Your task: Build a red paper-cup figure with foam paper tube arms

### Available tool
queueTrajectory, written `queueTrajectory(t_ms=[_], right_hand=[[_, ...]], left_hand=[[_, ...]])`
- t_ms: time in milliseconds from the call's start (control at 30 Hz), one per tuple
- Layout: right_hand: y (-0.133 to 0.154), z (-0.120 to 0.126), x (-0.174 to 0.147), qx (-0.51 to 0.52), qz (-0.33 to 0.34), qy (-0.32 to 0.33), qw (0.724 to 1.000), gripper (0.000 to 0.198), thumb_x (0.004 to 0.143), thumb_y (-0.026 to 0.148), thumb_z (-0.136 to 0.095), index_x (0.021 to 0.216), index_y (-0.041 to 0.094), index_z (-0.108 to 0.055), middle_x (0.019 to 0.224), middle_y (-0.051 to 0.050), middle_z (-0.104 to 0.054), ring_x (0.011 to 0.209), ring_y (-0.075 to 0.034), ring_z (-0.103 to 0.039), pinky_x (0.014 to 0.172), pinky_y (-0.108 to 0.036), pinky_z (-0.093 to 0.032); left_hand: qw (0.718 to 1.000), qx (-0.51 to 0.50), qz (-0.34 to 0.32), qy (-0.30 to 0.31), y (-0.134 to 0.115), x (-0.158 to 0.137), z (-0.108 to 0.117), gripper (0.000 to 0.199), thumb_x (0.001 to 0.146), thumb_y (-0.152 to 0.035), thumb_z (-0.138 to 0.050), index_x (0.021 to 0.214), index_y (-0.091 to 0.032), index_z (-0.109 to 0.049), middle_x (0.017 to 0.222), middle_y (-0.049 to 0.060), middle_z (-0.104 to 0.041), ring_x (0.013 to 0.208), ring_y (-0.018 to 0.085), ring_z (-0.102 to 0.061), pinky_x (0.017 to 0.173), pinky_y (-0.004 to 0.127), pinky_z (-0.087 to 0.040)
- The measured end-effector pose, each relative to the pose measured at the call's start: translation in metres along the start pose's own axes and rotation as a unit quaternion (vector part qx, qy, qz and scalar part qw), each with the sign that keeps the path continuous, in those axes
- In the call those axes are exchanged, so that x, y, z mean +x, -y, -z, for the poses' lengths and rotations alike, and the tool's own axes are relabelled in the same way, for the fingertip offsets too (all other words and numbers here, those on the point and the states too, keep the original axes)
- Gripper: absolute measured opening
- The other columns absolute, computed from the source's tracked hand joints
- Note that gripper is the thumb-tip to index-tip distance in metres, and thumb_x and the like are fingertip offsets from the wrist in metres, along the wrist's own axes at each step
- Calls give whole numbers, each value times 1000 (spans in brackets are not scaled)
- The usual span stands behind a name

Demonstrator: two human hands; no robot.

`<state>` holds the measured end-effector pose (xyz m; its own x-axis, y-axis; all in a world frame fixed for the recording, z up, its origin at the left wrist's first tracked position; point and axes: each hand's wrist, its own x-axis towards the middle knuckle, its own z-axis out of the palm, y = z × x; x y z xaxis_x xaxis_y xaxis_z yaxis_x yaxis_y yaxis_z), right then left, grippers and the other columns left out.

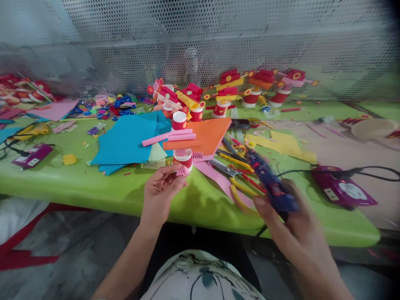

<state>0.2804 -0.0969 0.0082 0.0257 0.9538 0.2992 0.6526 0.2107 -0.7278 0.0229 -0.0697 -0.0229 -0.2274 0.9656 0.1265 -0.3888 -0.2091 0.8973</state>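
Observation:
Between the thumb and fingers of my left hand [160,193] is a small pink pleated paper strip [182,171]. It is just in front of a red-and-white paper cup [183,158], which has another pleated pink piece [197,155] at its right side. My right hand [300,227] is closed around a dark blue glue gun [270,181], blurred by motion, its nozzle pointing up and left. Behind the cup lie pink paper rolls [181,136] and an orange roll [178,145]. A second red-and-white cup [179,121] stands farther back.
Yellow-handled scissors [220,167] and other tools lie right of the cup. Blue sheets [125,139] and an orange sheet [214,131] cover the middle. Finished-looking cup figures [251,98] line the back. Purple power boxes [346,187] sit at both sides, with black cables.

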Motion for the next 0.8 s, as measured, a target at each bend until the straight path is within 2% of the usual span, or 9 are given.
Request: queueTrajectory(t_ms=[100,167,300,400,500,633,800], right_hand=[[-17,-7,5,-191,66,5,979,51,96,47,-57,138,19,-54,130,-21,-58,109,-39,-64,85,-53,-54],[-25,-12,4,-247,70,1,966,54,97,47,-55,142,17,-51,127,-21,-59,104,-40,-66,81,-53,-55],[-33,-12,8,-310,28,-6,950,58,97,46,-56,144,14,-50,119,-22,-59,101,-40,-67,82,-52,-56],[-46,0,21,-370,-11,-23,929,56,98,41,-55,144,10,-52,118,-23,-59,103,-41,-67,84,-50,-54],[-62,16,42,-409,-51,-20,911,56,101,43,-50,144,7,-52,119,-28,-59,102,-42,-67,81,-49,-52],[-80,31,73,-417,-42,31,908,58,106,45,-40,143,4,-55,118,-30,-60,106,-40,-67,83,-45,-49],[-88,37,98,-424,-39,68,902,63,108,47,-31,142,2,-59,111,-29,-62,106,-38,-68,82,-43,-48]], left_hand=[[999,26,-25,-16,2,2,12,25,80,-23,-88,104,-26,-82,107,5,-81,95,16,-75,76,22,-62],[998,46,-37,-31,2,4,19,25,80,-25,-88,104,-24,-81,107,6,-81,94,17,-76,76,24,-63],[994,72,-56,-59,1,9,29,26,78,-27,-89,102,-22,-81,104,6,-81,94,19,-76,77,27,-64],[993,77,-62,-72,1,11,33,26,77,-26,-90,101,-22,-81,103,6,-81,93,19,-77,78,28,-64],[993,72,-57,-76,3,12,36,27,77,-26,-90,101,-21,-81,103,6,-81,94,20,-77,81,29,-64],[994,67,-52,-74,7,13,41,27,78,-24,-89,103,-22,-81,106,6,-82,98,20,-77,83,27,-64],[993,78,-52,-75,10,13,46,28,77,-26,-90,103,-22,-80,107,7,-82,97,20,-77,84,29,-64]])
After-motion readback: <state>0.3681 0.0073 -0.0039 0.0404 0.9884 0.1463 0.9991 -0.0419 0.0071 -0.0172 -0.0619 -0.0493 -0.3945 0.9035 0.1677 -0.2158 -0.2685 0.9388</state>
